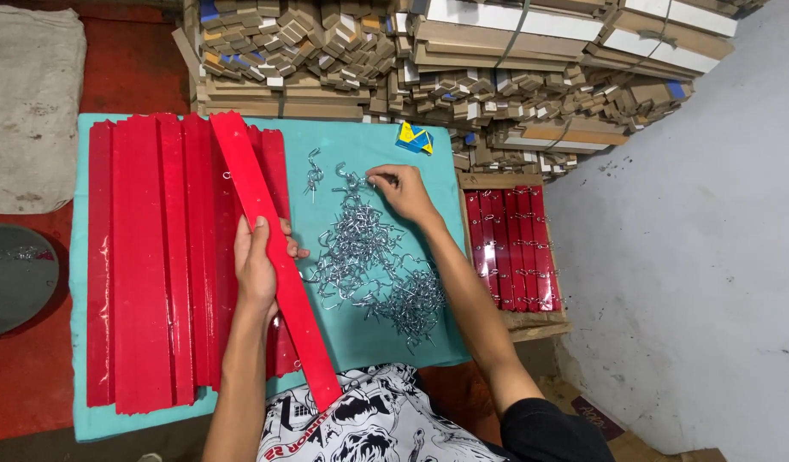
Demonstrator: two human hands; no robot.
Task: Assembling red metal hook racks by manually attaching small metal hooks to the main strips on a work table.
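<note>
Left hand (259, 261) grips a long glossy red strip (274, 257); right hand (403, 192) pinches a metal hook (373, 178)

On my bench (369, 141) I see a row of long strips (146, 257) lying side by side on the left, with one strip (274, 257) laid slantwise across their right edge and held in my left hand (259, 261). A heap of metal hooks (369, 257) lies right of it, and my right hand (403, 192) touches the heap's far end. Stacked board bundles (463, 60) stand behind the bench, a tray of more strips (510, 248) sits just right of it, and a round basin (16, 278) lies to its left.
</note>
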